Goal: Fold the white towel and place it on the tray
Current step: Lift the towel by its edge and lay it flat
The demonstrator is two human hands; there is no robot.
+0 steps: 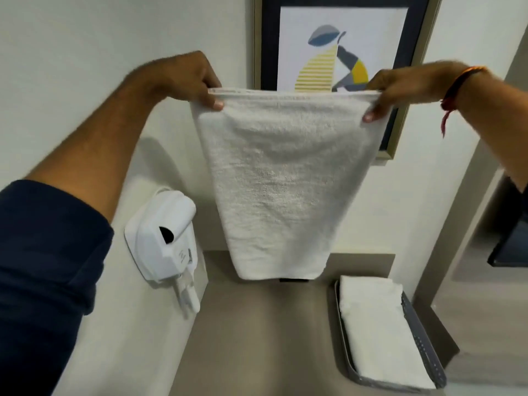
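A white towel point(281, 178) hangs in the air in front of me, doubled over and stretched flat. My left hand point(197, 81) pinches its top left corner and my right hand point(400, 88) pinches its top right corner. The towel's lower edge hangs just above the grey-brown counter point(257, 332). At the counter's right side sits a grey tray point(423, 338) with a perforated rim. Another folded white towel point(377, 330) lies in the tray.
A white wall-mounted hair dryer point(163, 238) hangs on the left wall beside the counter. A framed picture point(340, 50) hangs on the wall behind the towel. A dark object point(511, 241) shows at the right edge, past a wall corner.
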